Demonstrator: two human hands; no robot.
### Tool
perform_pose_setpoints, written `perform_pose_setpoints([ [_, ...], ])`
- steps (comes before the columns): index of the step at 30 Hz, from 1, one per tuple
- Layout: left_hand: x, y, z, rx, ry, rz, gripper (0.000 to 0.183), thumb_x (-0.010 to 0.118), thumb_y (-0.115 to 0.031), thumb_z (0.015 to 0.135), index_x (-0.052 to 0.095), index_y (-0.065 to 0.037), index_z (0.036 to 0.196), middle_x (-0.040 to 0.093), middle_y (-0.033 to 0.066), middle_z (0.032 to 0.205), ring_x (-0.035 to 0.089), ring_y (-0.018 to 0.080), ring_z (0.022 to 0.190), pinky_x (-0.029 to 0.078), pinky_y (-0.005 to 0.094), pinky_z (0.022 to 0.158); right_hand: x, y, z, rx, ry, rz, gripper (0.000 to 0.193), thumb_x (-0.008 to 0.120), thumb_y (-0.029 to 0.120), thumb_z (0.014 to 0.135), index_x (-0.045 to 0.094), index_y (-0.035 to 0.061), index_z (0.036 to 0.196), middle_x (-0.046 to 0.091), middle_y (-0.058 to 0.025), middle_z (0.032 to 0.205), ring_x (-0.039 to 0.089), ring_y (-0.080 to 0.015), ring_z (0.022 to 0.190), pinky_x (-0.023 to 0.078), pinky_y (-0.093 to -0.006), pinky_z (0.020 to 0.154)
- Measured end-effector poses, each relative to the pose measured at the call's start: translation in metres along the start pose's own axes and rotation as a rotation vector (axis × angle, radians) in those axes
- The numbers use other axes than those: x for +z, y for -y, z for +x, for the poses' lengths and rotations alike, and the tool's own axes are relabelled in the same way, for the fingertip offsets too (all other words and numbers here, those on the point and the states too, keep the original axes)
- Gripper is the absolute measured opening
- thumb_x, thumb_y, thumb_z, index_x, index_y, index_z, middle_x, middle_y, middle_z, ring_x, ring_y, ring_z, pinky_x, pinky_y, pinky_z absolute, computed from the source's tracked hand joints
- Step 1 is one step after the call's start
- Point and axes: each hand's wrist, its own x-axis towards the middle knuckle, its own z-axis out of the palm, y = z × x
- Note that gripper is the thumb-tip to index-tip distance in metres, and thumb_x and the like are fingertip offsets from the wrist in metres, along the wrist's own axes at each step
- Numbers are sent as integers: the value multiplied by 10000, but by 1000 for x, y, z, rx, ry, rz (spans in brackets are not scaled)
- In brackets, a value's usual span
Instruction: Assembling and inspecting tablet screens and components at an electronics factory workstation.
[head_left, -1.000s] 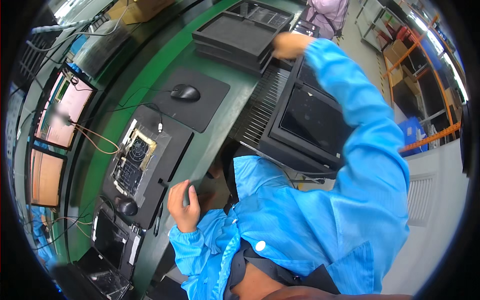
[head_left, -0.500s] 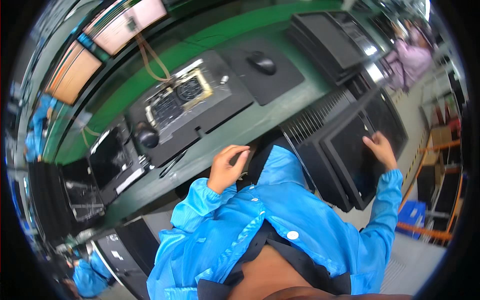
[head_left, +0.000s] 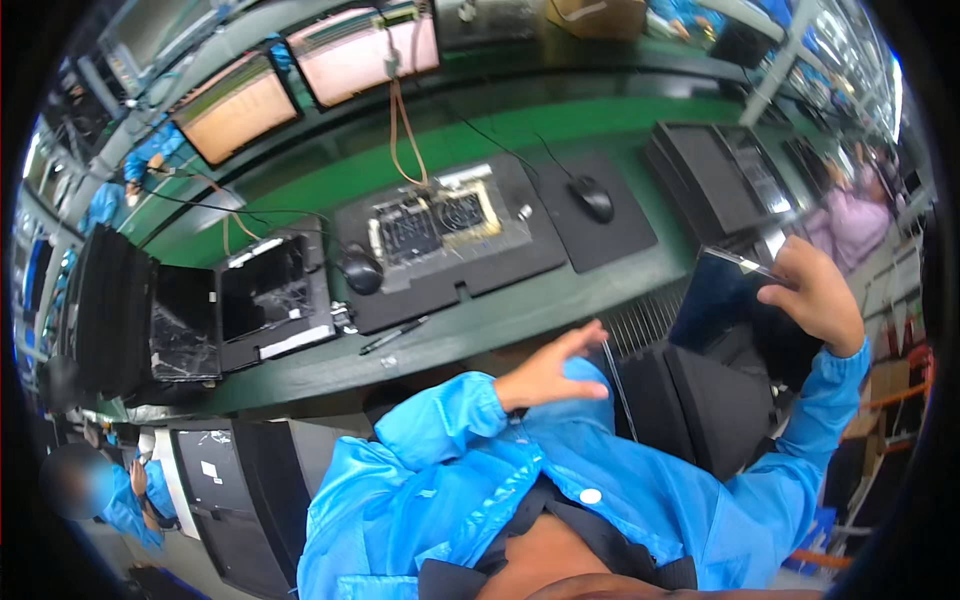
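Right hand [head_left: 822, 297] is pinching a glossy display panel [head_left: 708, 305] slanting leftward from the grip; left hand [head_left: 548, 372], open, is hovering apart.

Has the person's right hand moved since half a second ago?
Yes. Judged against the black trays on the bench, the right hand now appears nearer to them, gripping a dark panel.

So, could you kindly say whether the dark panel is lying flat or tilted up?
Tilted up, it seems: the right hand holds the dark panel by its raised edge.
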Motion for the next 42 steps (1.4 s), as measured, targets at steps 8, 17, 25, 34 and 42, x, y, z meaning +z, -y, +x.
perform_pose_setpoints([
  [8,6,-57,-11,0,-534,-416,466,752,-149,937,588,3,1346,645,49,1247,586,138,1122,480,346,992,149,32,150,-54,339,1044,332,656,356,1024,652,25,1023,583,32,785,548,-81,772,449,-284,701],
  [17,-30,-34,-143,187,-1241,-544,573,674,-1,901,511,-54,1449,608,109,1399,581,293,1287,445,473,1117,320,-34,234,-252,-353,229,587,730,332,895,578,89,1407,430,-242,1502,429,-431,1390,380,-509,1136],
  [25,-17,-22,-184,327,-1426,-535,521,636,-56,967,494,-70,1468,573,97,1435,551,282,1321,438,461,1130,332,-36,242,-254,-355,244,478,680,161,924,590,60,1382,472,-210,1475,431,-399,1402,386,-494,1141],
  [34,-18,-25,-179,326,-1416,-568,491,614,-26,968,506,-44,1447,582,103,1406,560,267,1299,441,435,1127,332,-37,243,-265,-398,225,460,678,148,926,600,52,1369,492,-219,1451,455,-409,1381,398,-495,1133],
  [42,-29,-30,-195,270,-1422,-566,507,615,-27,962,498,-51,1455,582,104,1401,562,270,1301,441,449,1130,316,-14,233,-358,-471,39,545,703,194,909,562,89,1426,481,-197,1475,429,-388,1416,361,-531,1155],
])
